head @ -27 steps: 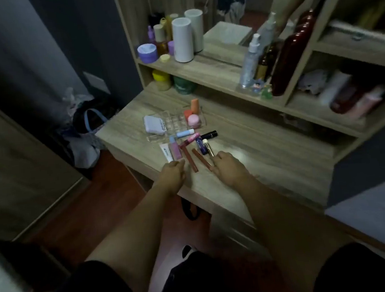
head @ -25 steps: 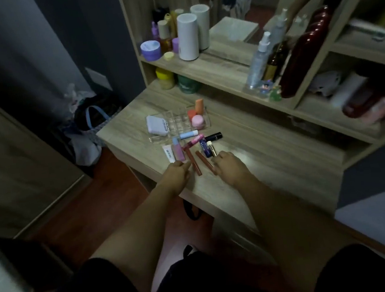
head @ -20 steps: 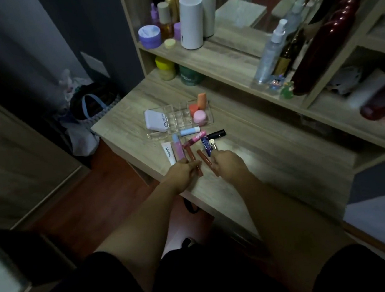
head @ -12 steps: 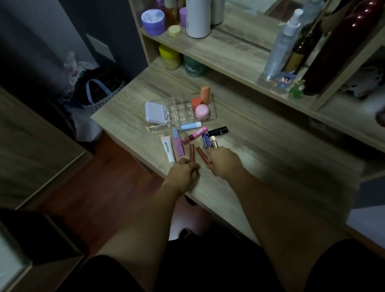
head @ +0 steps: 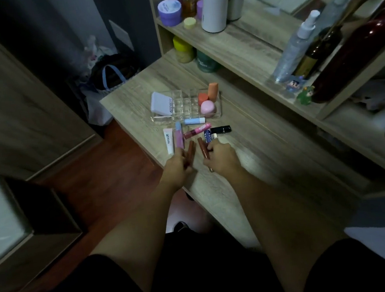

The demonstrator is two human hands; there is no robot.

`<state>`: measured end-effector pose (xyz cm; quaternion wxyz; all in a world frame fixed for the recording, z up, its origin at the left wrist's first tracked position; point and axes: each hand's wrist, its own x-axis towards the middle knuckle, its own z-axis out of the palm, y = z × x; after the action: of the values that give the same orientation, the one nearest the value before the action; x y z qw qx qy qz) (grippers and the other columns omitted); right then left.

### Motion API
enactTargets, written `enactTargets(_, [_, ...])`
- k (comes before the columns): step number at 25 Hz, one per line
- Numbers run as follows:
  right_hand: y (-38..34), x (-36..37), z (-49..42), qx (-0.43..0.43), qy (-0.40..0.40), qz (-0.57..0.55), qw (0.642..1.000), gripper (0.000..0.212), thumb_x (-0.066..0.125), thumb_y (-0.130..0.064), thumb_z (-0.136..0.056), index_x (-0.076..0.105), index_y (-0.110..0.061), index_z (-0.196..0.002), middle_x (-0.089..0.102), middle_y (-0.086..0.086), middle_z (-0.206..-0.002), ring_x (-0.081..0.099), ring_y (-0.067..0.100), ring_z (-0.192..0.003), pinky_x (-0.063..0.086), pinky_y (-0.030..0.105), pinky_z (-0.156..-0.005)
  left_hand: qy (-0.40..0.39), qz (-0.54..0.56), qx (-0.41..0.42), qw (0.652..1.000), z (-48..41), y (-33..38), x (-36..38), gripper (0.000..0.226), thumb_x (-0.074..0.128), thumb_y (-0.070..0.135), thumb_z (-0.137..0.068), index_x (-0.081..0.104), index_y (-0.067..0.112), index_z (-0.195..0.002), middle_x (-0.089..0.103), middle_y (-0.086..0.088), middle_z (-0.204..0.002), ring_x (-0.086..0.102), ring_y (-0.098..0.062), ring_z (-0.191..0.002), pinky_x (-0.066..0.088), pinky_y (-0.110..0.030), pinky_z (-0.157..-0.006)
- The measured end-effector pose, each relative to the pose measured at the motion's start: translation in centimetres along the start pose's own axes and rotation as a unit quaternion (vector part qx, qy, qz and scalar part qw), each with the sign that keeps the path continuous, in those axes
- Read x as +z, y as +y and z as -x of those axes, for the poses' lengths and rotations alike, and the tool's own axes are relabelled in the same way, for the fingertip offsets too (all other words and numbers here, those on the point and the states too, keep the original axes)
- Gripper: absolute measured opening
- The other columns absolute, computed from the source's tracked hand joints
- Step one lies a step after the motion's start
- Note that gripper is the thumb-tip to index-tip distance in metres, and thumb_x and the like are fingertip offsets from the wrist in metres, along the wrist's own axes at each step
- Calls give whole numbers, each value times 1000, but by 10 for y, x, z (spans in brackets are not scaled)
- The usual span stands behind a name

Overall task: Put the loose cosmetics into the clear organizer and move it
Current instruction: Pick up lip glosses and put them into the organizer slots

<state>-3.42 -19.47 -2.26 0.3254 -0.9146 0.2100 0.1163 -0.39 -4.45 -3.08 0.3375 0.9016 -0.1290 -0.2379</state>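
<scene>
Closed in since a second ago: both hands nearer the pile, and the two brown tubes, earlier side by side between them, now parted, one to each. Left hand (head: pixel 177 165) with fingers drawn together on a brown tube (head: pixel 190 151), apparently pinching it, tube tilted with its far end up off the desk (head: pixel 255 163). Right hand (head: pixel 219 158) curled over the other brown tube (head: pixel 203 150), fingertips at it; whether truly gripped or only touched, cannot tell. Just beyond: a pink tube (head: pixel 179 139) and a white tube (head: pixel 168 140) to the left, a pink gloss (head: pixel 197 130), a blue stick (head: pixel 207 136), a black lipstick (head: pixel 220 129) and a pale blue stick (head: pixel 194 121), all loose on the desk. Farther back, just past these, the clear organizer (head: pixel 183 105), holding a white compact (head: pixel 161 104) at its left end and orange sponges (head: pixel 208 93) with a pink jar (head: pixel 207 107) at its right, middle cells bare. Step in hand, by judgement: first pick-up of the loose items. Next move calls for a firm pinch on each tube, a lift clear of the neighbours, then a short carry forward and a drop, end first, into the bare middle cells without nudging the organizer.
</scene>
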Motion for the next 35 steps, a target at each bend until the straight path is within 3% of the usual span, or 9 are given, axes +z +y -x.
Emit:
enactTargets(2, [3,-10,-4,4,7,-118,993,42,70,-13,-77,57,-15,-117,71,10,-81,68,19,-70,57,28,-62,17,63,-30,997,0,5,-9,48,70,11,-75,42,7,-114,65,-18,-92,64,-35,-88,55,-44,-80])
enactTargets(5, [-2,-29,-22,-25,27,-225,974,35,66,-10,-81,61,-13,-116,57,-7,-57,53,-2,-48,41,4,-44,54,161,-53,984,-14,23,-31,45,70,12,-75,48,10,-114,61,-14,-85,66,-35,-83,59,-47,-76])
enactTargets(9, [-25,-52,-56,-26,19,-293,956,30,65,-11,-84,64,-5,-113,65,3,-85,61,15,-79,52,23,-75,71,222,-30,972,-53,50,-72,16,57,18,-86,50,10,-98,61,-24,-94,66,-39,-89,60,-46,-72])
enactTargets(12, [-41,-66,-78,-39,52,-299,952,32,66,-18,-86,61,-6,-115,65,9,-108,63,21,-94,53,34,-82,94,211,12,973,-79,68,-105,8,55,22,-86,52,16,-90,62,-12,-87,66,-32,-86,58,-40,-71])
enactTargets(17, [-69,-75,-121,-54,84,-289,952,23,66,-15,-85,62,-15,-107,62,-15,-80,59,-1,-76,49,20,-69,150,138,61,977,-126,71,-146,29,64,17,-75,59,6,-102,64,-12,-90,65,-35,-88,54,-50,-84])
enactTargets(20, [-77,-71,-142,-55,91,-252,962,22,64,-17,-85,62,-18,-108,64,-10,-88,61,7,-81,48,25,-72,153,111,79,979,-147,63,-148,38,66,16,-76,53,8,-110,62,-6,-94,64,-26,-83,54,-36,-75])
enactTargets(26, [-78,-56,-166,-36,102,-177,978,17,64,-27,-86,66,-22,-102,67,-10,-85,53,-6,-68,35,13,-54,132,53,85,986,-180,40,-128,12,59,17,-85,54,11,-95,66,-3,-77,56,-2,-59,39,-3,-56])
enactTargets(31, [-75,-47,-173,-43,71,-171,982,26,66,-14,-85,66,-10,-111,74,5,-103,57,-3,-75,37,-5,-52,77,-3,112,991,-194,31,-119,16,63,12,-83,59,6,-97,71,-12,-94,66,-21,-78,46,-19,-73])
enactTargets(35, [-72,-39,-174,-52,26,-162,985,30,65,-13,-86,62,-8,-116,72,9,-107,64,12,-91,48,14,-74,59,-13,117,991,-196,27,-116,18,65,8,-80,61,5,-97,72,-14,-95,67,-25,-86,47,-22,-77])
